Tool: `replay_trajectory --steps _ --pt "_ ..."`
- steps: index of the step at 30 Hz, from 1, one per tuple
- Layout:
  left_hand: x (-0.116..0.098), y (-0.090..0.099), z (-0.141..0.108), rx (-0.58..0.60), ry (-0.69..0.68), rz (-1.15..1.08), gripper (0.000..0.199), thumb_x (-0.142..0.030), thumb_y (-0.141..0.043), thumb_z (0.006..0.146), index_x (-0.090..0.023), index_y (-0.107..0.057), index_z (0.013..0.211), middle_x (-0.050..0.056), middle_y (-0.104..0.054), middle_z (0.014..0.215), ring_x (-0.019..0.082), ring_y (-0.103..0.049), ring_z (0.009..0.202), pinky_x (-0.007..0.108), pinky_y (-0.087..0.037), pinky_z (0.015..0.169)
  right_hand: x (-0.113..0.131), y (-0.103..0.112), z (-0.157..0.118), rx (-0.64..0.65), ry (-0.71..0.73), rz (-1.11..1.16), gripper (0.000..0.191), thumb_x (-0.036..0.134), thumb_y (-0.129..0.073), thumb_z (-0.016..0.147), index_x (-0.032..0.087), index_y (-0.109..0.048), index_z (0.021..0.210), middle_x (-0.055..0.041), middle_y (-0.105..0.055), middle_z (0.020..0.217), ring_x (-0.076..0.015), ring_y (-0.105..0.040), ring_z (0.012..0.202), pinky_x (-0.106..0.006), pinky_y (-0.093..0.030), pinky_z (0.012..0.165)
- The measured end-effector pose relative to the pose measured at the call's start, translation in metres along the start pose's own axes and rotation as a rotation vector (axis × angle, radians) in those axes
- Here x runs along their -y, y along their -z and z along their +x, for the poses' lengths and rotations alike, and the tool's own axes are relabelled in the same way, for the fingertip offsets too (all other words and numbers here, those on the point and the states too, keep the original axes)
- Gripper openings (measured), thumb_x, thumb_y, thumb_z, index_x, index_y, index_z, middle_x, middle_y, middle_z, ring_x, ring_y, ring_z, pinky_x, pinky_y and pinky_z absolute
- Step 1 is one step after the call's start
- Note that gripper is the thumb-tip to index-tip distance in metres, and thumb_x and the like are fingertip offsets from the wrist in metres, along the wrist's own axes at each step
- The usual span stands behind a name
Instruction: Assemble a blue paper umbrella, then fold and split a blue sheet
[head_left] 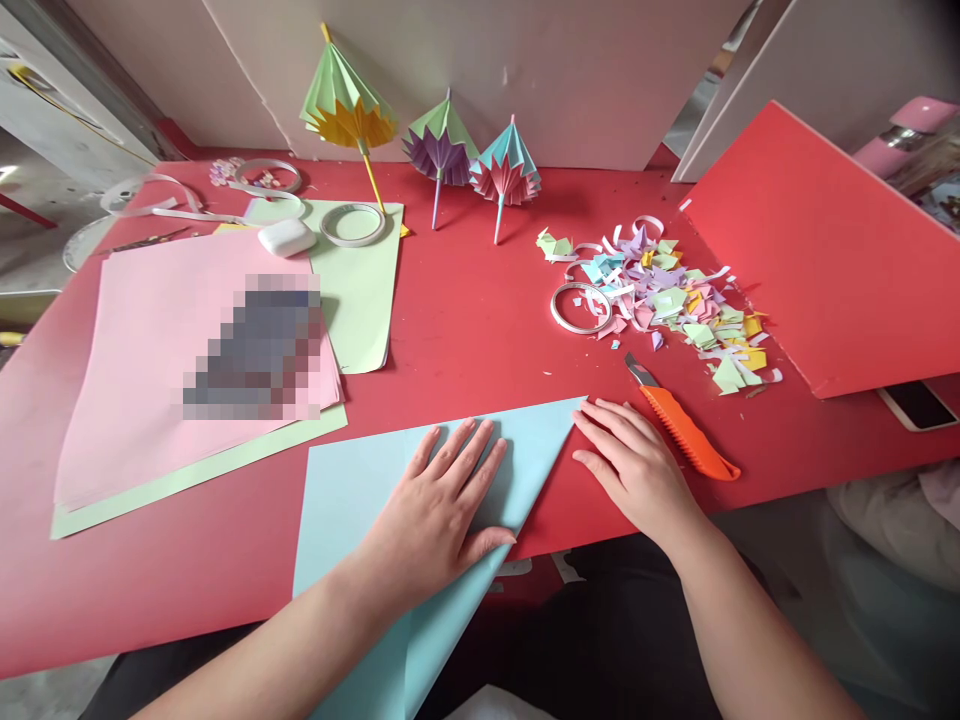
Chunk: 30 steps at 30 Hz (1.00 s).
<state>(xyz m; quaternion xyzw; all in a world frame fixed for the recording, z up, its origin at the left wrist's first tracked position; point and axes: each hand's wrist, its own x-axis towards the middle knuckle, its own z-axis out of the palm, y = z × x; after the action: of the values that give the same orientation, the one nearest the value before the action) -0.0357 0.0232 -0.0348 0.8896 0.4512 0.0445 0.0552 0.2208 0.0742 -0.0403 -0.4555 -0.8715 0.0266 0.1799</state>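
Note:
A light blue sheet of paper (345, 500) lies in front of me, folded along a slanting right edge, its lower part reaching past the table's front edge. Flat on top of it rests my left hand (442, 500), fingers spread and thumb by the slanting edge. At the paper's upper right corner, my right hand (634, 455) touches the tip with its fingers stretched out. An orange utility knife (690, 432), blade showing, lies just to the right of that hand.
Pink paper sheets (165, 310) and green sheets (367, 300) lie left, under a blurred-out dark object (259, 345). Tape rolls (352, 225) and a white case (287, 237) are near them. Paper umbrellas (442, 150) lean at the back. Paper scraps (667, 290) lie beside a red board (825, 270).

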Motion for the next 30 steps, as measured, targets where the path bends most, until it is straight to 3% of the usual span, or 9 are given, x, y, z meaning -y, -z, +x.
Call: replay_trajectory --steps 12,23,30 --pt "0.0001 -0.0007 -0.0006 0.015 -0.001 0.008 0.077 -0.064 -0.028 0.084 -0.013 -0.02 0.142 0.014 -0.02 0.147 0.033 -0.015 0.135 0.051 -0.014 0.107 -0.0038 0.0015 0.0024 0.036 -0.043 -0.002 0.033 0.033 -0.047 0.088 0.019 -0.056 0.117 -0.006 -0.056 0.124 -0.0236 -0.041 0.124 -0.045 -0.034 0.104" --pt "0.0 -0.0008 0.0001 -0.002 0.005 0.021 0.076 -0.064 -0.029 0.085 -0.014 -0.022 0.142 0.014 -0.023 0.146 0.032 -0.021 0.134 0.05 -0.016 0.107 -0.0012 -0.0015 0.0036 -0.003 0.05 -0.052 0.031 0.028 -0.048 0.088 0.016 -0.055 0.115 -0.0069 -0.059 0.121 -0.0232 -0.04 0.125 -0.045 -0.031 0.107" --pt "0.0 -0.0001 -0.0005 -0.015 0.003 0.022 0.076 -0.064 -0.031 0.084 -0.013 -0.024 0.141 0.015 -0.025 0.145 0.033 -0.023 0.133 0.05 -0.016 0.107 -0.003 -0.003 0.0025 0.027 0.011 0.023 0.034 0.03 -0.045 0.089 0.015 -0.053 0.118 -0.0104 -0.048 0.132 -0.0237 -0.033 0.13 -0.045 -0.034 0.106"
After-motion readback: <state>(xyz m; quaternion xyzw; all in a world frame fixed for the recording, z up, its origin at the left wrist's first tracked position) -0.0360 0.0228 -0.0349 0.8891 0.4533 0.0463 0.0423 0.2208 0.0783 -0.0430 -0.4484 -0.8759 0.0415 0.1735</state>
